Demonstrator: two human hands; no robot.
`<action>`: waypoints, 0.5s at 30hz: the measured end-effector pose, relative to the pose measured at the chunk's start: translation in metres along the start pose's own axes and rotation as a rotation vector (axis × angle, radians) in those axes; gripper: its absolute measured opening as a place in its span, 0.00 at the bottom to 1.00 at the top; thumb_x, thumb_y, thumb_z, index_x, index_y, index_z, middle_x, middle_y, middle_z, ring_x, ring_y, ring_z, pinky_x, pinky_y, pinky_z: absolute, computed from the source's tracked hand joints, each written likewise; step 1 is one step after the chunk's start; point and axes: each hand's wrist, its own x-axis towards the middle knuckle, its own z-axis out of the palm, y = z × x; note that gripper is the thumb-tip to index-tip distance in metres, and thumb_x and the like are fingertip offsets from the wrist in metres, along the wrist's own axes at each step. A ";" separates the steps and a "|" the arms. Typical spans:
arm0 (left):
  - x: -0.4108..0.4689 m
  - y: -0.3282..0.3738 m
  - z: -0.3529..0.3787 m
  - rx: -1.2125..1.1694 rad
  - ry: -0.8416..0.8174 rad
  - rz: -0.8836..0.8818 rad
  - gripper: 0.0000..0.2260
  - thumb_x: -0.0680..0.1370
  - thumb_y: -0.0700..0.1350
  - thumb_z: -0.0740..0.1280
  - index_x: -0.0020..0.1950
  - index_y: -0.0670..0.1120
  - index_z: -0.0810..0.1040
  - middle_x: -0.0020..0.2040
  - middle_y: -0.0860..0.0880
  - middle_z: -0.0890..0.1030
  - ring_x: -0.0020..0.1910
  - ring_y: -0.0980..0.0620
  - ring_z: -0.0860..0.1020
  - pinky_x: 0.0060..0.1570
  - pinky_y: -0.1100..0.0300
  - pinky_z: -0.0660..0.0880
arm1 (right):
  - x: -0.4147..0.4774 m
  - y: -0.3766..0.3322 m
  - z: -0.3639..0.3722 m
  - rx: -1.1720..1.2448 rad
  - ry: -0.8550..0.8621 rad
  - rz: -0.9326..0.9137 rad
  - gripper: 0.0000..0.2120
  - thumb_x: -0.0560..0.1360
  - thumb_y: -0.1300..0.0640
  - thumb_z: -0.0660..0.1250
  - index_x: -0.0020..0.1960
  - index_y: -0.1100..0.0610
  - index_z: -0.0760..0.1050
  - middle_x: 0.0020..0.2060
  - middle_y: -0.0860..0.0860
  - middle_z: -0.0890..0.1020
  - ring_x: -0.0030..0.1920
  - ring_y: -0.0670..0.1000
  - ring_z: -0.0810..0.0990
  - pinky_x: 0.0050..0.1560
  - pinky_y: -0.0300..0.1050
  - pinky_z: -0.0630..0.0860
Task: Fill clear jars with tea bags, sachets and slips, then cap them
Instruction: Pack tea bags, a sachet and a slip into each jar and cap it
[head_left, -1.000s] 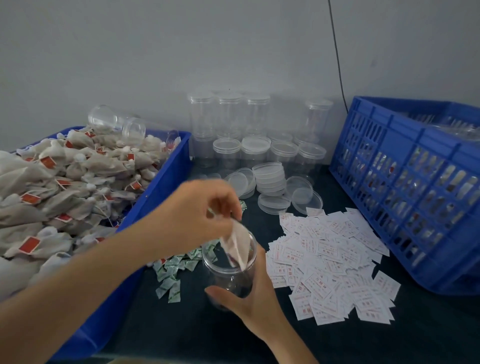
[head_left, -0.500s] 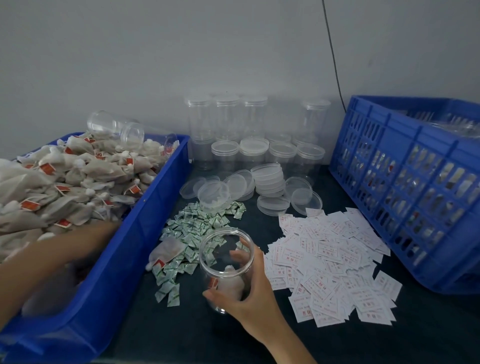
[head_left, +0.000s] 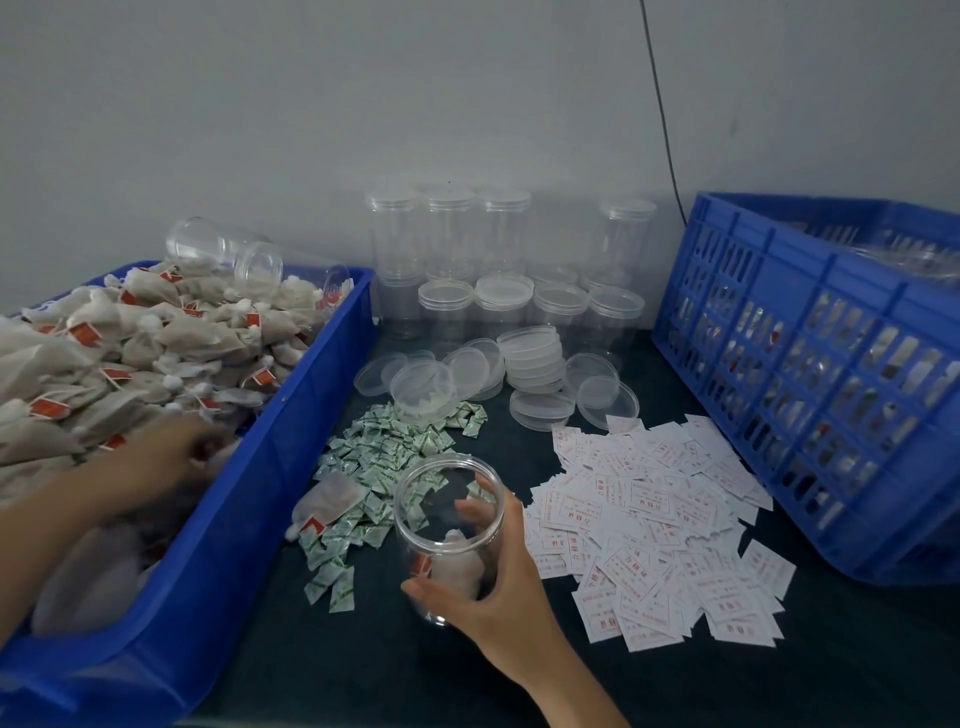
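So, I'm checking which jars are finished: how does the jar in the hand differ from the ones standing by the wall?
The front jar, gripped by the right hand, has no lid; the wall jars wear lids. The front jar holds a tea bag; the wall jars look empty. The front jar is being handled; the wall jars stand untouched. Both are clear plastic.

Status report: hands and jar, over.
Right hand grips open jar, one tea bag inside. Left hand in blue bin among tea bags, grip blurred. Jar mouth clear.
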 end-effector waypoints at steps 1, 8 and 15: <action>-0.002 0.002 -0.005 -0.079 0.060 -0.015 0.05 0.73 0.35 0.72 0.41 0.35 0.77 0.43 0.35 0.80 0.45 0.36 0.79 0.47 0.44 0.75 | 0.000 0.000 0.000 0.003 0.001 -0.001 0.47 0.58 0.34 0.81 0.71 0.31 0.59 0.61 0.32 0.72 0.66 0.39 0.73 0.60 0.35 0.75; -0.036 0.095 -0.031 -0.674 0.128 0.260 0.13 0.62 0.44 0.75 0.44 0.45 0.79 0.42 0.48 0.85 0.39 0.49 0.85 0.35 0.63 0.80 | 0.000 0.001 0.000 0.013 -0.006 -0.011 0.48 0.59 0.36 0.81 0.72 0.36 0.60 0.60 0.33 0.73 0.66 0.41 0.74 0.60 0.38 0.76; -0.058 0.159 -0.002 -0.703 -0.221 0.307 0.16 0.67 0.43 0.75 0.52 0.43 0.77 0.48 0.49 0.84 0.43 0.47 0.85 0.39 0.61 0.81 | 0.001 -0.004 -0.001 0.027 -0.022 -0.012 0.42 0.64 0.48 0.83 0.70 0.40 0.62 0.61 0.36 0.78 0.62 0.45 0.79 0.56 0.38 0.79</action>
